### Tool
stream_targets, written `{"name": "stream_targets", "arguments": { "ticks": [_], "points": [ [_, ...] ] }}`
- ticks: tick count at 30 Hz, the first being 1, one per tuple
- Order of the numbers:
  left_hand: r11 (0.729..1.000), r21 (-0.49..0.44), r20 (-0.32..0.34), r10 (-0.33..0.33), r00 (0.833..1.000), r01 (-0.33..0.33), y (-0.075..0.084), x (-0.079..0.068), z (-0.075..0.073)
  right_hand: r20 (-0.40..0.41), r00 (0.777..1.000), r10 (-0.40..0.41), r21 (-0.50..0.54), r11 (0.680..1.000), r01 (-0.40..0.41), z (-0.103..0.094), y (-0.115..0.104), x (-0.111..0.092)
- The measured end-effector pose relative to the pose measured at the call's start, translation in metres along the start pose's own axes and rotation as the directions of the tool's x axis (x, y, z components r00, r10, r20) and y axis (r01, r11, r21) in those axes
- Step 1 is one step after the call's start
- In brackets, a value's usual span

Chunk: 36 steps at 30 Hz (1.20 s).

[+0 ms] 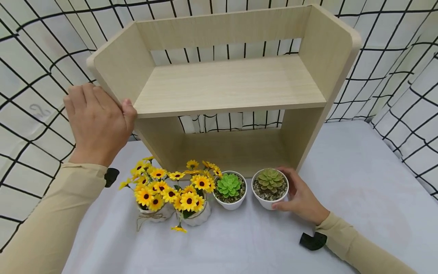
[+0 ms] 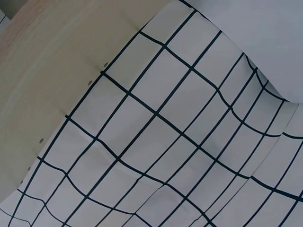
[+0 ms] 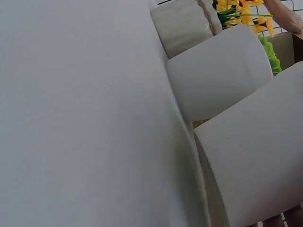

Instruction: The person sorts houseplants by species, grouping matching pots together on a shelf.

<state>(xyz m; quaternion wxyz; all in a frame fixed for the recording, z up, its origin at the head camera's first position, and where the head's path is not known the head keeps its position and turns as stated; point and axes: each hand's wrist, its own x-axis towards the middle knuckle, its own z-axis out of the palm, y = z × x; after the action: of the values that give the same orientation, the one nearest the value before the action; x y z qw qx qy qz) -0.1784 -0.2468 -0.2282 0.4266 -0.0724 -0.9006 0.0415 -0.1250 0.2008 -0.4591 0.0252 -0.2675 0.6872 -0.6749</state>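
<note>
My left hand (image 1: pixel 99 121) grips the left side panel of a pale wooden two-tier shelf (image 1: pixel 232 85), its thumb lying at the panel's front edge. In the left wrist view, part of the wooden panel (image 2: pixel 61 71) fills the upper left. My right hand (image 1: pixel 302 198) holds the white pot of a dull green succulent (image 1: pixel 270 180), thumb in front and fingers behind. That pot (image 3: pixel 260 151) looms large in the right wrist view, its base close to the cloth. Just left of it stands a bright green succulent (image 1: pixel 229 185) in a similar white pot (image 3: pixel 220 73).
Two pots of yellow flowers (image 1: pixel 145 196) (image 1: pixel 189 199) stand left of the succulents, in front of the shelf's lower tier (image 1: pixel 232 148). White cloth (image 1: pixel 239 243) covers the table. Black wire grid (image 1: pixel 386 72) over white sheeting surrounds the back and sides.
</note>
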Motion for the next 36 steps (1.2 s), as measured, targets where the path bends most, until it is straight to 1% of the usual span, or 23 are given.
{"name": "stream_targets", "arguments": {
  "ticks": [4, 7, 10, 14, 16, 19, 23, 31, 36],
  "points": [
    [1.000, 0.020, 0.016, 0.004, 1.000, -0.004, 0.000, 0.000, 0.000, -0.019, 0.999, -0.038, 0.028, 0.999, 0.038, -0.001, -0.009, 0.002],
    [1.000, 0.028, 0.016, 0.004, 1.000, -0.004, 0.000, 0.000, 0.000, -0.022, 0.999, -0.040, 0.041, 0.998, 0.041, -0.003, -0.018, 0.004],
    [0.999, 0.035, 0.008, 0.012, 1.000, -0.012, 0.001, 0.001, -0.001, -0.028, 1.000, 0.006, 0.032, 0.999, -0.005, -0.006, -0.032, 0.006],
    [0.999, 0.040, 0.007, 0.010, 1.000, -0.011, 0.001, 0.004, -0.002, -0.037, 0.996, 0.080, 0.009, 0.997, -0.080, -0.008, -0.056, 0.011],
    [0.999, 0.035, 0.017, 0.004, 1.000, -0.005, 0.001, 0.004, -0.002, -0.034, 0.995, 0.089, 0.013, 0.996, -0.088, -0.008, -0.069, 0.013],
    [1.000, 0.028, 0.036, -0.005, 0.999, 0.004, 0.001, 0.002, -0.003, -0.021, 0.998, 0.066, 0.023, 0.998, -0.066, -0.007, -0.084, 0.017],
    [1.000, 0.026, 0.027, -0.009, 1.000, 0.008, 0.000, -0.001, -0.002, 0.010, 1.000, 0.023, 0.032, 0.999, -0.023, -0.004, -0.103, 0.023],
    [1.000, 0.018, 0.008, 0.004, 1.000, -0.004, -0.001, -0.002, -0.002, 0.048, 0.999, 0.006, 0.008, 1.000, -0.007, 0.005, -0.150, 0.037],
    [1.000, 0.010, 0.009, 0.011, 1.000, -0.011, 0.001, -0.001, -0.002, 0.059, 0.998, -0.007, 0.034, 0.999, 0.005, 0.009, -0.178, 0.047]
  ]
}}
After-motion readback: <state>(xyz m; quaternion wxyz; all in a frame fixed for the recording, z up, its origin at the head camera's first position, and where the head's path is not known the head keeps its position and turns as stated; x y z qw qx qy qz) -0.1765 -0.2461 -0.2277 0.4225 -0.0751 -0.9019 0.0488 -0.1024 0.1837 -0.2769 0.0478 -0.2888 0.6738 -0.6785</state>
